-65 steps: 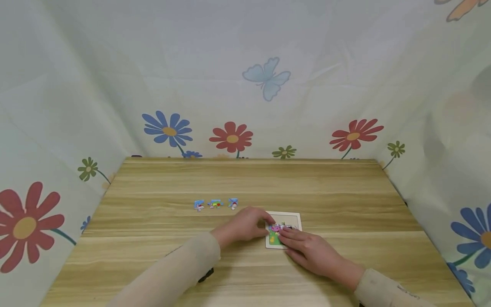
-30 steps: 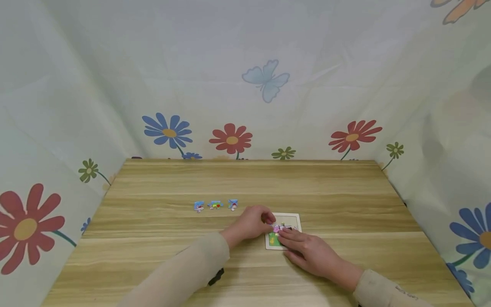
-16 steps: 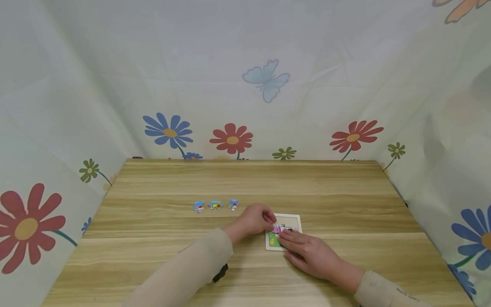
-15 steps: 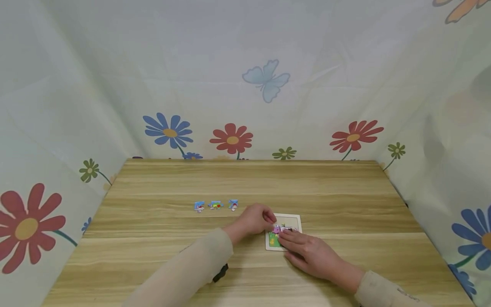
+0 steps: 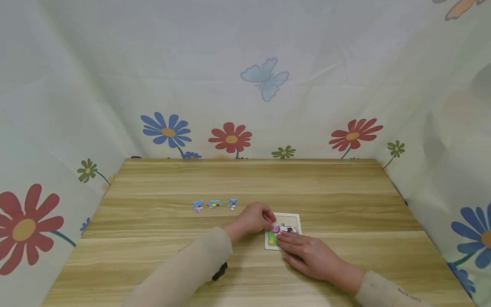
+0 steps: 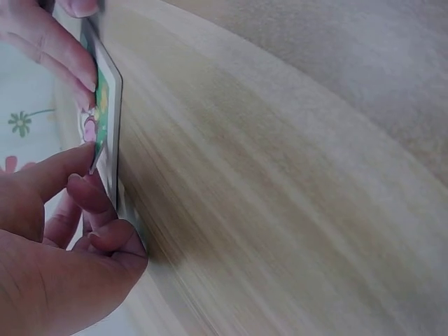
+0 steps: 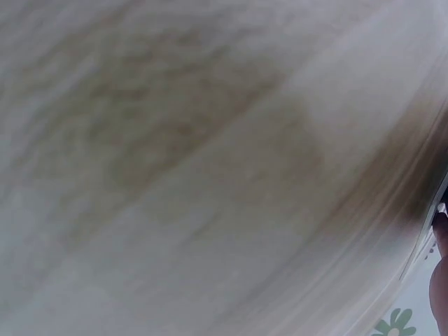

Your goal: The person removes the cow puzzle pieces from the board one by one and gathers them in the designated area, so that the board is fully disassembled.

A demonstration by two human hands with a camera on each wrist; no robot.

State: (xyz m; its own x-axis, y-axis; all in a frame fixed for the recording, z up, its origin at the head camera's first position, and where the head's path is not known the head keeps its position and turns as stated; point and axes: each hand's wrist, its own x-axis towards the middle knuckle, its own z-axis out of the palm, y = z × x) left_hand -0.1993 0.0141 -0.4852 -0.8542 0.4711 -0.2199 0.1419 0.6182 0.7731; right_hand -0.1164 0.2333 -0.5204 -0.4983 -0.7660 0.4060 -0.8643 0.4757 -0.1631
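A small square puzzle board (image 5: 290, 219) with a pale frame lies on the table, its lower part filled with a green picture and a pink and black-and-white cow-like figure. From the left, my left hand (image 5: 254, 217) reaches over the board's edge; in the left wrist view its thumb and forefinger pinch a puzzle piece (image 6: 96, 157), tilted up at the picture's left side. My right hand (image 5: 312, 256) rests with extended fingers on the picture's lower right, covering part of it. In the right wrist view only a bit of a finger (image 7: 441, 280) and the board's edge show.
Three loose puzzle pieces, a left one (image 5: 198, 206), a middle one (image 5: 215, 204) and a right one (image 5: 232, 204), lie in a row beyond my left forearm. A flowered cloth (image 5: 192, 76) encloses the wood-grain table (image 5: 326, 183) at the back and sides.
My left hand has shifted slightly right and its fingers have curled closer together at the board's left edge. The right hand has stayed nearly in place, and the loose pieces have not moved.
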